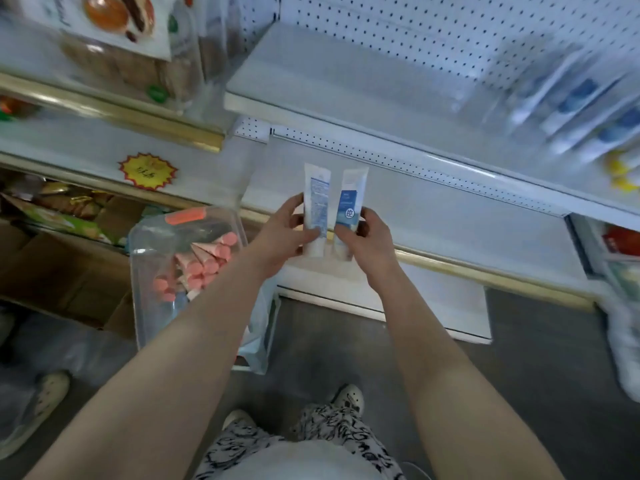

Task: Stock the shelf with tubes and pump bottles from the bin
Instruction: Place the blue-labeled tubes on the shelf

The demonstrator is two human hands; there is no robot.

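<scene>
I hold two white tubes upright in front of the middle shelf. My left hand grips the left tube, whose printed back faces me. My right hand grips the right tube, which shows a blue label. Their caps point down inside my fingers. The clear plastic bin stands on the floor at my left and holds several pink-capped tubes. On the upper shelf at the far right stand several blurred white and blue tubes.
A perforated white back panel runs behind the shelves. Snack packs fill the left-hand unit, with cardboard boxes below. A yellow price burst hangs on its edge. A second person's shoe is at the lower left. My own feet stand on grey floor.
</scene>
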